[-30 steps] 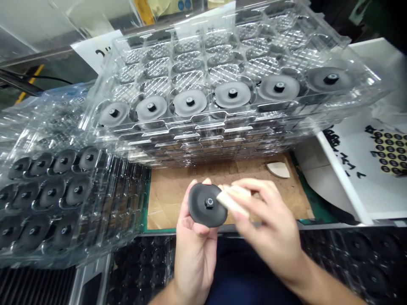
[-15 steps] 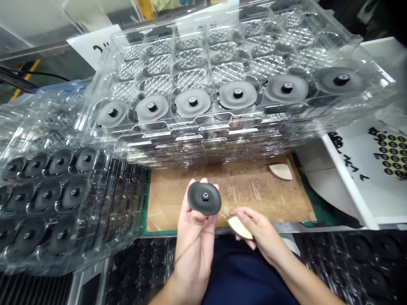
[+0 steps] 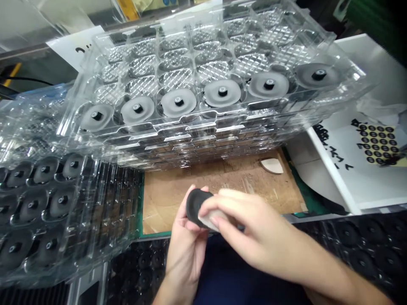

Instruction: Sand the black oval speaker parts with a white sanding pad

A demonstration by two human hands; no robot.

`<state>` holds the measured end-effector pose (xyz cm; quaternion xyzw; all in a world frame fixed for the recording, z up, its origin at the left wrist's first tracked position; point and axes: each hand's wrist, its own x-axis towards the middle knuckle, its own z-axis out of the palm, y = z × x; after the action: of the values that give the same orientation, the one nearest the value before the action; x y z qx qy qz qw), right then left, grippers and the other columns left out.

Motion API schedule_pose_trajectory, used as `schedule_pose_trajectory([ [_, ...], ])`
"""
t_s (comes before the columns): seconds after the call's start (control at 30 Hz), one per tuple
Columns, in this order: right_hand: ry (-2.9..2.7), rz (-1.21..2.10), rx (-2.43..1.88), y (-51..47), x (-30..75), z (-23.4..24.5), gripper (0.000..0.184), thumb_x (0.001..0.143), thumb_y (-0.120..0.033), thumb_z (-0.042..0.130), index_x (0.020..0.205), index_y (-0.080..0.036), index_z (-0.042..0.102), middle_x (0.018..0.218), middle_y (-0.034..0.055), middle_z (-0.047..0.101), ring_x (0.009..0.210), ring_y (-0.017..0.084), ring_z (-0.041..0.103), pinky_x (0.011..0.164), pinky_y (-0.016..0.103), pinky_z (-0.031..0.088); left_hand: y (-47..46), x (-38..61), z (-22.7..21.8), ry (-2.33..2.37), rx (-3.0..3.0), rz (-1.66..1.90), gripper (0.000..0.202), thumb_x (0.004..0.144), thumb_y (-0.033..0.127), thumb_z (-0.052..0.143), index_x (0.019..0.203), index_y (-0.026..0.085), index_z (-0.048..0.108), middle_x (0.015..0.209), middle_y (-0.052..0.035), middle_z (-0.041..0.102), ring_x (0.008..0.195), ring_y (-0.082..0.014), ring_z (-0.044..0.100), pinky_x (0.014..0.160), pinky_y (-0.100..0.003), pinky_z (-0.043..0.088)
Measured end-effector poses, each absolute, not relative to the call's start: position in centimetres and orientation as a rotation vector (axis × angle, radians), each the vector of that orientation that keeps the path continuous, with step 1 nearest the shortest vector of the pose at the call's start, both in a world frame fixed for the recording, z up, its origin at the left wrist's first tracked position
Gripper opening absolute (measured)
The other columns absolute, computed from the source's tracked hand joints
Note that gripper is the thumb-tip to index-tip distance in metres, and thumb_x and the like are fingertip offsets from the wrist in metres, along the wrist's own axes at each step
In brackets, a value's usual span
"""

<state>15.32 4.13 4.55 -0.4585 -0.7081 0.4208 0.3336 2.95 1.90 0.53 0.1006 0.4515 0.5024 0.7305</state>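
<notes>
Black rubber disc (image 3: 196, 207) tilts its face rightward, gripped by left-hand fingers (image 3: 192, 189).

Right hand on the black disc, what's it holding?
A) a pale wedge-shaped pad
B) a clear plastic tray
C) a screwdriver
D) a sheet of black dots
A. The right hand pinches a pale wedge-shaped pad against the black disc, which sits in the left hand.

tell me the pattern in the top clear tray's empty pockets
A diamond crosshatch, clearest in the head view on the pocket floors.
</notes>
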Motion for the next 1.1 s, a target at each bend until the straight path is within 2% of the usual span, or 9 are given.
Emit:
schedule_pose_trajectory([
  [0.1,-1.701,0.838,-1.193,4.0,15.2,4.2,0.022,0.09,-0.01,0.044,0.104,-0.013,0.061,0.093,0.0064,0.065,0.083,0.014,0.061,0.076,0.025,0.05,2.0,3.0,0.8,0.961,0.245,1.054,0.028,0.066,0.022,0.077,0.093,0.024,0.072,0.079,0.0007,0.072,0.08,-0.0144,0.068,0.075,-0.02,0.053],
  [0.17,-1.693,0.863,-1.138,3.7,15.5,4.4,0.023,0.088,-0.009,0.045,0.106,-0.011,0.06,0.09,0.0069,0.065,0.082,0.014,0.061,0.075,0.024,0.05,2.0,3.0,1.0,0.965,0.247,1.019,0.033,0.064,0.02,0.079,0.096,0.025,0.071,0.089,-0.0003,0.073,0.085,-0.0157,0.067,0.08,-0.022,0.053],
  [0.27,-1.805,1.139,-1.14,3.5,16.3,5.0,0.02,0.087,-0.008,0.05,0.097,-0.018,0.063,0.087,0.0012,0.066,0.078,0.011,0.061,0.071,0.019,0.051,2.1,2.9,1.1,1.001,0.249,1.031,0.045,0.065,0.016,0.077,0.106,0.03,0.067,0.11,-0.0013,0.07,0.096,-0.0183,0.066,0.082,-0.024,0.052],
  [0.43,-1.692,0.847,-1.161,3.9,15.9,5.1,0.021,0.088,-0.01,0.046,0.103,-0.013,0.061,0.087,0.0051,0.065,0.079,0.013,0.061,0.075,0.024,0.052,2.1,3.3,1.3,0.954,0.259,0.975,0.03,0.064,0.026,0.079,0.092,0.021,0.071,0.09,-0.0032,0.074,0.085,-0.0179,0.068,0.08,-0.025,0.053],
  [0.63,-1.856,1.115,-1.216,2.2,18.1,5.2,0.019,0.087,-0.009,0.051,0.098,-0.021,0.063,0.086,-0.0012,0.067,0.075,0.009,0.062,0.065,0.017,0.049,1.8,2.8,1.7,0.925,0.16,0.984,0.04,0.065,0.013,0.078,0.102,0.027,0.07,0.106,-0.0017,0.073,0.091,-0.0131,0.068,0.078,-0.017,0.053],
  [0.8,-1.955,0.55,-1.35,3.1,18.5,4.8,0.02,0.091,-0.013,0.046,0.098,-0.018,0.065,0.082,0.0036,0.068,0.071,0.015,0.058,0.067,0.029,0.044,1.5,3.3,1.4,0.853,0.142,1.024,0.041,0.068,0.022,0.077,0.108,0.028,0.069,0.112,-0.0004,0.071,0.101,-0.0145,0.065,0.082,-0.014,0.051],
  [0.93,-2.047,0.685,-0.875,4.9,18.5,4.4,0.027,0.095,-0.015,0.04,0.096,-0.023,0.066,0.084,-0.0025,0.07,0.072,0.012,0.055,0.074,0.03,0.04,1.2,3.2,1.5,0.773,0.154,0.877,0.029,0.068,0.033,0.076,0.095,0.022,0.073,0.088,-0.0002,0.074,0.089,-0.0163,0.068,0.078,-0.019,0.054],
  [1.0,-2.045,0.76,-0.99,5.0,18.4,4.4,0.024,0.094,-0.014,0.043,0.1,-0.02,0.066,0.086,-0.0008,0.07,0.075,0.013,0.053,0.075,0.031,0.038,1.2,3.0,1.4,0.744,0.165,0.826,0.027,0.065,0.037,0.077,0.087,0.02,0.074,0.08,-0.0001,0.073,0.081,-0.0149,0.068,0.072,-0.019,0.055],
  [1.1,-2.081,0.566,-1.096,4.5,17.9,4.9,0.023,0.094,-0.016,0.046,0.098,-0.018,0.068,0.078,0.0016,0.068,0.073,0.016,0.049,0.074,0.033,0.037,1.0,2.9,1.1,0.772,0.16,0.818,0.028,0.065,0.036,0.078,0.087,0.02,0.073,0.079,0.0007,0.072,0.076,-0.0124,0.066,0.065,-0.015,0.053],
])
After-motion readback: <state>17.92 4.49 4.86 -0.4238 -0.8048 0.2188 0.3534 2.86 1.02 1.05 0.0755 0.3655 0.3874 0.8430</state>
